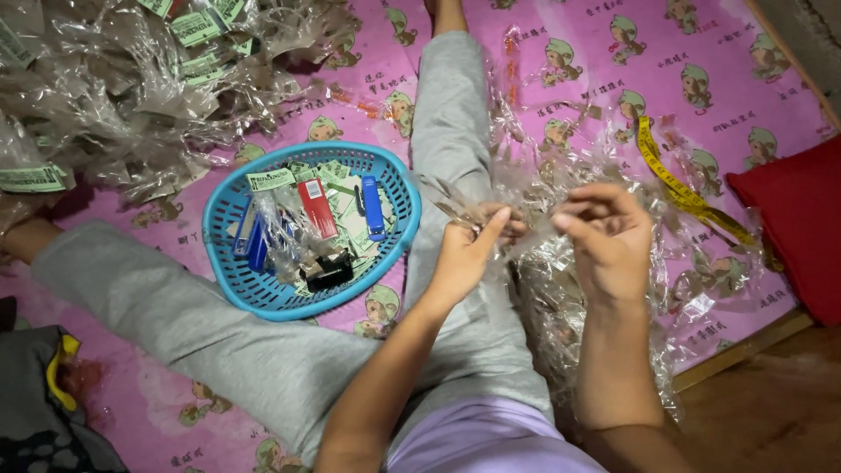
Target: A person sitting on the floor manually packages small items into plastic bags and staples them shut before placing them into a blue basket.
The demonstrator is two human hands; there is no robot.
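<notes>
- Head view: your left hand [464, 254] pinches a clear plastic wrapper [512, 229] between thumb and fingers, closed on it.
- Your right hand [604, 232] has fingertips closed on the same wrapper's far end.
- Wrapper spans between both grips, above your right leg [455, 131].
- Keep pinches near the edges, pull evenly; the film looks slippery.
- Blue basket [399, 188] of staplers sits left, apart.
</notes>
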